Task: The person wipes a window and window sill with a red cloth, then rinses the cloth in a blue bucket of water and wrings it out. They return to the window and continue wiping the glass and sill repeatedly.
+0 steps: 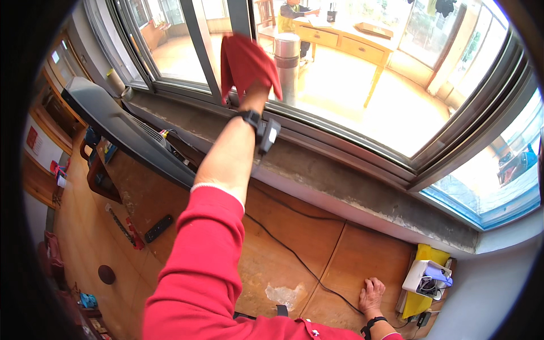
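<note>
My left hand [255, 87] is stretched forward to the sliding window, shut on a red cloth [246, 63] that covers the fingers. The cloth is at the window's metal frame [204, 46] and glass; whether it touches them I cannot tell. A black device is strapped to that wrist. My right hand [372, 293] rests on the brown wooden tabletop [293, 238] at the lower right, fingers loosely bent, holding nothing. A black cable [293, 250] crosses the tabletop and ends near that wrist.
A worn sill [323, 170] runs below the window. A black television [127, 131] stands at left, near a remote control [158, 228]. A white box with cables [425, 276] lies on a yellow item at right. Beyond the glass, a person [291, 15] sits at a desk.
</note>
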Tool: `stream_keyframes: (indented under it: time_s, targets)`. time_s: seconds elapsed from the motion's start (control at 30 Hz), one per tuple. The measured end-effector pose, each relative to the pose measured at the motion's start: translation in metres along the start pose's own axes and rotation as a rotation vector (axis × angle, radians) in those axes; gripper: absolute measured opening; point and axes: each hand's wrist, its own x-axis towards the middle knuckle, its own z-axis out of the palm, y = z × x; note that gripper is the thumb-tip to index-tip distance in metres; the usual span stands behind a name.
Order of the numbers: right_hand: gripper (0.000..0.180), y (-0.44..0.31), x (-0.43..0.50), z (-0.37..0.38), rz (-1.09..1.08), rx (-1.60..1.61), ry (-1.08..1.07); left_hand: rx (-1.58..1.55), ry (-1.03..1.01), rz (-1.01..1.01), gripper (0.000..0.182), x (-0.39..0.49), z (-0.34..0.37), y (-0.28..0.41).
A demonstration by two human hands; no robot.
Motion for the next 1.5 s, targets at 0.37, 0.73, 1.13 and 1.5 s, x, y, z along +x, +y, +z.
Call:
stream_keyframes:
  time_s: [0.37,0.73,1.13,1.5]
  targets:
    - [0.044,-0.002,0.002,-0.001,0.000,0.015,-0.004,-0.159,0.021,-0.018,0.032,-0.055,0.059,0.056]
    - [0.044,0.002,-0.001,-0.007,-0.050,0.082,0.090,-0.287,0.497,0.257,0.034,-0.031,-0.079,0.182]
    - [0.039,0.007,-0.004,-0.010,-0.051,0.110,0.148,-0.452,0.720,0.596,0.040,-0.045,-0.119,0.381]
    - [0.041,0.007,0.000,-0.006,-0.037,0.100,0.124,-0.412,0.277,0.773,0.049,-0.145,0.098,0.321]
